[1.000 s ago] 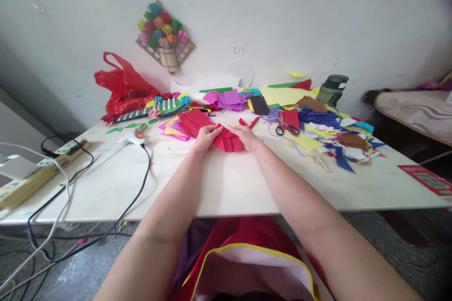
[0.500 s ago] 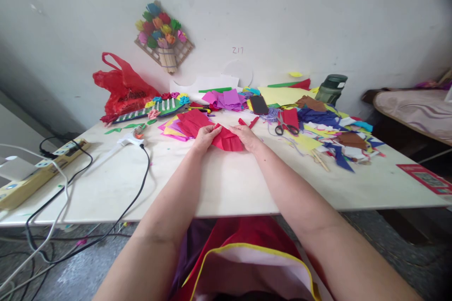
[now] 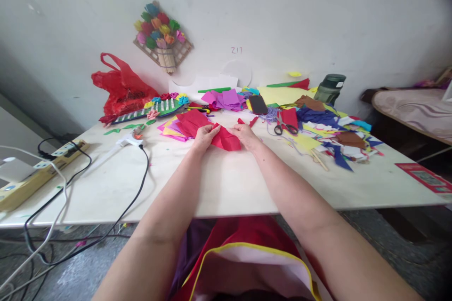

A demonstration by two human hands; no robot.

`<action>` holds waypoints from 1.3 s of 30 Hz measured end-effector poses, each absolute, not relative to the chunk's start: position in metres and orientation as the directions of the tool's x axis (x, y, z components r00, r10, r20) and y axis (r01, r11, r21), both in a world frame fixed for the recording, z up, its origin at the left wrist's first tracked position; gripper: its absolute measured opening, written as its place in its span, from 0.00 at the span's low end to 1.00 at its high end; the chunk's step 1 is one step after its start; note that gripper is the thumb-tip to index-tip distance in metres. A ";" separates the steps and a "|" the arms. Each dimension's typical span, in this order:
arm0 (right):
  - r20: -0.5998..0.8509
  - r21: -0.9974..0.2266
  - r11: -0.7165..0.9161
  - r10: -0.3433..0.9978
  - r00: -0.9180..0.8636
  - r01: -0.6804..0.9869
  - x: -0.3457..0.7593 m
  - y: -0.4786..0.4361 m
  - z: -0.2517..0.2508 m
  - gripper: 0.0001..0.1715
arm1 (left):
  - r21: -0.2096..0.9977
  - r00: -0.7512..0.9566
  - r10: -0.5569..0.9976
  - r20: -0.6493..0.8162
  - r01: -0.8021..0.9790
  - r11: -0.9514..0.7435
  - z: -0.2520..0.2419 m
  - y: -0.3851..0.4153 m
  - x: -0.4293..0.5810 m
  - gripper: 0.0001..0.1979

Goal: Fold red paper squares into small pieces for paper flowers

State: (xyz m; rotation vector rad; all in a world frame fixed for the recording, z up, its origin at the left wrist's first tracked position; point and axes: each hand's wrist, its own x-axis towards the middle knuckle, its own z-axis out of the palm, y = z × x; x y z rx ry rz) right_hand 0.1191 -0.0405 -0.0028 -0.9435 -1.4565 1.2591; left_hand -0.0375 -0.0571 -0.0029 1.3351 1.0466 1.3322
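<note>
Between my two hands, above the middle of the table, is a piece of red crepe paper (image 3: 226,140). My left hand (image 3: 206,137) pinches its left edge, with the thumb on top. At its right side my right hand (image 3: 246,135) is closed on the paper, thumb and fingers together. Just left of my left hand lies a stack of red crepe paper (image 3: 189,121) over yellow and pink sheets (image 3: 169,130). A narrow red strip (image 3: 253,122) lies behind my right hand.
Scissors (image 3: 284,124), a phone (image 3: 258,105) and a heap of coloured scraps (image 3: 335,131) lie to the right, near a green bottle (image 3: 330,88). On the left are a glue gun (image 3: 130,138), a cable, a power strip (image 3: 42,171) and a red bag (image 3: 123,87).
The red paper has shifted slightly and its right part sits differently between my fingers. Both hands stay in nearly the same place; the whole view has drifted a little.
</note>
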 end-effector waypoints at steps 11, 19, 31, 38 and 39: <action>0.199 -0.980 0.195 0.946 -0.254 -0.040 0.119 -0.037 -0.008 0.16 | 0.978 0.105 0.972 0.210 -0.007 -0.211 -0.004 -0.057 -0.038 0.17; 0.195 -0.981 0.186 0.952 -0.236 -0.058 0.119 -0.043 -0.001 0.18 | 0.982 0.134 0.975 0.177 0.045 -0.185 -0.007 -0.058 -0.037 0.19; 0.223 -0.970 0.196 0.953 -0.204 -0.145 0.111 -0.039 -0.006 0.12 | 0.926 0.211 0.950 0.229 0.255 -0.280 -0.008 -0.057 -0.037 0.18; 0.191 -0.974 0.162 0.962 -0.194 -0.157 0.109 -0.046 -0.003 0.13 | 0.915 0.211 0.944 0.253 0.265 -0.305 -0.004 -0.061 -0.036 0.19; 0.188 -0.975 0.157 0.962 -0.198 -0.159 0.110 -0.047 -0.003 0.13 | 0.912 0.214 0.943 0.255 0.270 -0.308 -0.003 -0.061 -0.036 0.19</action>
